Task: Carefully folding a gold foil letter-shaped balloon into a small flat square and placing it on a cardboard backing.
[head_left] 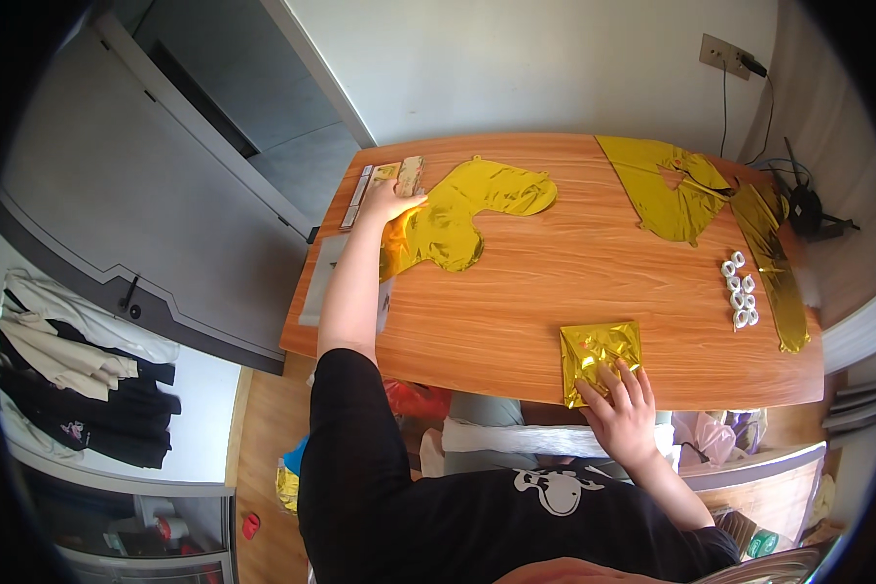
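My left hand (389,202) reaches to the far left of the table, its thumb and fingers closed about the lower end of a beige patterned oblong (413,173). Just right of this hand lies a flat gold foil balloon (448,216), uninflated and curved in outline. At the near edge my right hand (621,414) rests with fingers spread on a folded square of shiny gold foil (594,348). Two more flat gold foil balloons, a broad one (642,180) and a long one (771,263), lie at the right.
Several small white rolls (739,292) stand clustered at the right. A clear plastic sheet (316,292) lies under my left forearm. A black device with cables (806,206) is at the far right corner. The wooden table (555,282) meets the wall behind; a grey door (156,195) stands left.
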The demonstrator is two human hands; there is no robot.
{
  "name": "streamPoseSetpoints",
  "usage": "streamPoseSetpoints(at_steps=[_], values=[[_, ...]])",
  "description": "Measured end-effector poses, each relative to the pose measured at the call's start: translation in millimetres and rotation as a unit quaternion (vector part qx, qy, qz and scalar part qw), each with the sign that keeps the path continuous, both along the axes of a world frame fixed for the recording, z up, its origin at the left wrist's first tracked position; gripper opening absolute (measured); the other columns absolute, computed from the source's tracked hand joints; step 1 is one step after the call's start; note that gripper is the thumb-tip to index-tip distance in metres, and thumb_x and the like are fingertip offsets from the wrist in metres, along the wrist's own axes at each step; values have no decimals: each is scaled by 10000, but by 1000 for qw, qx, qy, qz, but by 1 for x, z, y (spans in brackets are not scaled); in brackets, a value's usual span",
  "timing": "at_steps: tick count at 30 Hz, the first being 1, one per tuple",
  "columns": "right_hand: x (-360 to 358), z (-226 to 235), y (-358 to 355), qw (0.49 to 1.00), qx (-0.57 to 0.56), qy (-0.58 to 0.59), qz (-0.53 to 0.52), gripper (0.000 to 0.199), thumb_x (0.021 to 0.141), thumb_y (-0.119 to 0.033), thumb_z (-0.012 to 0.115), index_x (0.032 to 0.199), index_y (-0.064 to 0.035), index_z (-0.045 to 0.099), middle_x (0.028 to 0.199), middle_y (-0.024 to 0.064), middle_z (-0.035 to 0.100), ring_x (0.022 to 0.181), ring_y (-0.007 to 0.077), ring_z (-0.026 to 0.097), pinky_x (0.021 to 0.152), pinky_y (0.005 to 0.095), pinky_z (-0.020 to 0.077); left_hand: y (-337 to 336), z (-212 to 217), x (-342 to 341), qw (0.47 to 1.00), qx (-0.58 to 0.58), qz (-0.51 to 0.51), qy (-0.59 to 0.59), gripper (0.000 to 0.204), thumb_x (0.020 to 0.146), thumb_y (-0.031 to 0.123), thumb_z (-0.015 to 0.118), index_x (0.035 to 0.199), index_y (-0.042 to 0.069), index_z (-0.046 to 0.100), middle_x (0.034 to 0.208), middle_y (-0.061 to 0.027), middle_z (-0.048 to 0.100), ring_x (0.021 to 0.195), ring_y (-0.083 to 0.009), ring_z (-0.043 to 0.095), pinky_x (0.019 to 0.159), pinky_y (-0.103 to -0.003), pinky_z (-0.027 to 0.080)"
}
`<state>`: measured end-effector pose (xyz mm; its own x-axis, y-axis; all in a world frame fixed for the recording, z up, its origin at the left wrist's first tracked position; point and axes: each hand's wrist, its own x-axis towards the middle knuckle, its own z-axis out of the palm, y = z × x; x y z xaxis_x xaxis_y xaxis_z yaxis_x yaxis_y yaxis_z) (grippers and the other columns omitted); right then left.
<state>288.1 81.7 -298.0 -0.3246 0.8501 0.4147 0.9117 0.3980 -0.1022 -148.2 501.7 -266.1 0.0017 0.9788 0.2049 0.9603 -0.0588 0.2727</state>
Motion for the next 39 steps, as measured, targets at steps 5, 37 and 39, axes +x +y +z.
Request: streamPoseSetpoints(at_steps=[5, 37, 39], values=[[-1, 3, 0, 1000, 17, 2, 7, 474, 789, -286, 800, 1251, -284, 692, 1328, 54, 595, 1285, 313, 551, 1098, 554, 427, 6, 10, -7, 992, -93, 60, -67, 744, 794, 617, 769, 1274, 54, 686, 1286, -154, 701, 1185, -276, 665, 992, -407, 521], [35, 10, -18, 999, 29, -3, 43, 359, 804, -155, 719, 1142, -266, 765, 1233, 39, 630, 1244, 317, 590, 1057, 549, 473, -35, 77, 30, 900, 392, -37, -187, 235, 994, 200, 653, 1199, 92, 694, 1052, -161, 766, 887, -291, 752, 766, -399, 580], [47, 3, -28, 997, 62, 11, 40, 342, 779, -153, 710, 1093, -268, 783, 1197, 22, 655, 1222, 305, 609, 1062, 545, 471, -57, 90, 52, 813, 359, -126, -441, 409, 993, 114, 683, 1371, 31, 549, 1108, -159, 759, 964, -205, 724, 850, -338, 552]])
